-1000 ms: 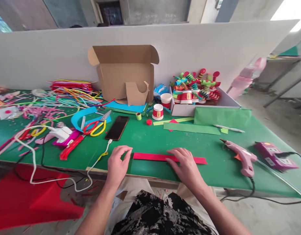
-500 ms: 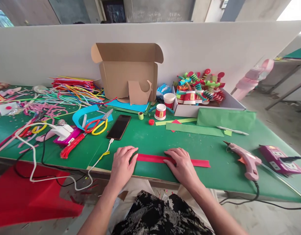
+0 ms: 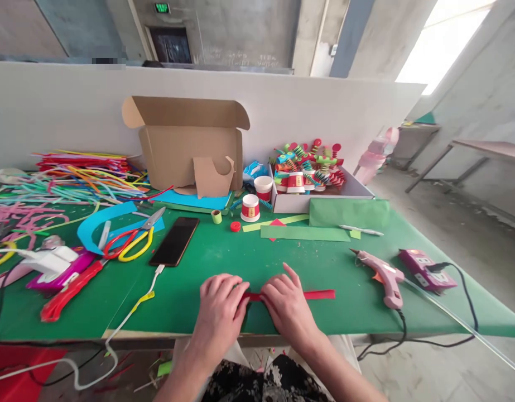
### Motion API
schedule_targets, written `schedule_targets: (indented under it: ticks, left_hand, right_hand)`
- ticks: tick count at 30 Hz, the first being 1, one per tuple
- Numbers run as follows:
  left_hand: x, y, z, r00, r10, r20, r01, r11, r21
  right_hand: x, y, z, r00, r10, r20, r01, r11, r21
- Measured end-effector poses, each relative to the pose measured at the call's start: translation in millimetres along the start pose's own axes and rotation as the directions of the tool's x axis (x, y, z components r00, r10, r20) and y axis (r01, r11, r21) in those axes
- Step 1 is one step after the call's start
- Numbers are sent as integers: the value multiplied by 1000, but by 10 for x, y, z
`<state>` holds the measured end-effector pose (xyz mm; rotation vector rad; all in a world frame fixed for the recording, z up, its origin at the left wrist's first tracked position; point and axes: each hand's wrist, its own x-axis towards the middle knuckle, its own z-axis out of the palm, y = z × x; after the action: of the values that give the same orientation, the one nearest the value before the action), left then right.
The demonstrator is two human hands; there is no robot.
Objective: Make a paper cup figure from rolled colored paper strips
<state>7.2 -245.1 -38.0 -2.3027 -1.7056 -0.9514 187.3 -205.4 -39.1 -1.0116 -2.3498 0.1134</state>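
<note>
A narrow red paper strip (image 3: 321, 295) lies along the front of the green table, its right end flat and uncovered. My left hand (image 3: 222, 306) is closed over the strip's left end, which the fingers hide. Close beside it, my right hand (image 3: 284, 301) grips the strip near its middle, thumb and fingertips together and one finger raised. Between the two hands a short piece of red paper shows. Farther back stand a red and white paper cup (image 3: 250, 208), a small red paper roll (image 3: 235, 226) and a light green paper roll (image 3: 216, 216).
A phone (image 3: 175, 241) and scissors (image 3: 135, 240) lie to the left, near a red-handled cutter (image 3: 73, 290). To the right are a pink glue gun (image 3: 385, 276) and a purple power block (image 3: 427, 270). Green paper strips (image 3: 305, 232) lie before a box of finished paper figures (image 3: 324, 195).
The view has shifted, showing more of the room at the right. My hands have come closer together on the strip, and my left fingers have closed over its left end.
</note>
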Motion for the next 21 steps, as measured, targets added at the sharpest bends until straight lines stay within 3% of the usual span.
schedule_targets:
  ticks: [6,21]
  left_hand:
    - [27,81,190,990,112,-84,-116,992,-55]
    - [-130,-105,445,977,106,-184,-122,989,-78]
  right_hand:
    - [-55,-15,84,995,-33,-95,26,997,-67]
    - [-85,41,273,961,-73,-266,45,993,-109]
